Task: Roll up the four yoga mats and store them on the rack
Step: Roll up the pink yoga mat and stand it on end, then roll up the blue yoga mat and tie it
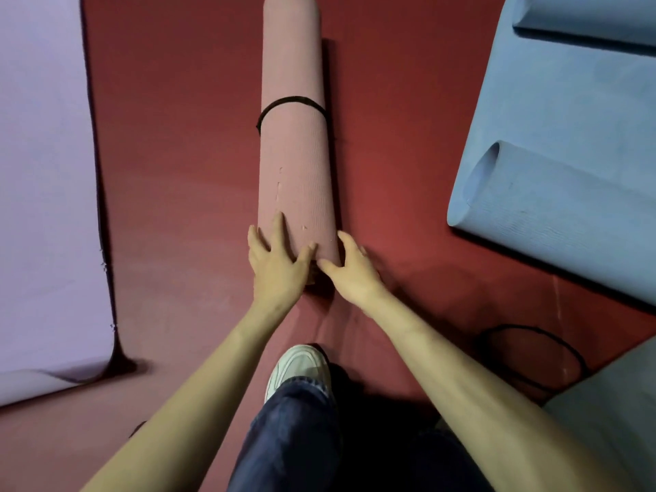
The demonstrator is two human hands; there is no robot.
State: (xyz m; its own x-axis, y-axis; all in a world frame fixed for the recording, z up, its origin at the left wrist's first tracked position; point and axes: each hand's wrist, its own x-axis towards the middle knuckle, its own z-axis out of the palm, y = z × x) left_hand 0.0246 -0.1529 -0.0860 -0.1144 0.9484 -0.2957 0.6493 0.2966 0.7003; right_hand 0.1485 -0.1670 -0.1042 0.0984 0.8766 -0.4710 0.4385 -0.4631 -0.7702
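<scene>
Bare floor [184, 172] beside pink roll [294, 154]

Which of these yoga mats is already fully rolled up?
The pink mat in the middle, bound by a black band. The purple mat lies flat; the blue mat is only partly rolled.

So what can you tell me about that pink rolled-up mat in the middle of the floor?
The pink mat is rolled into a long, tight tube with a finely ribbed, foam-like surface and a few small nicks near its close end. It lies on the red floor, pointing away from the person. A thin black band circles it. The left hand rests with spread fingers on the near end, and the right hand touches that end's right side.
</scene>
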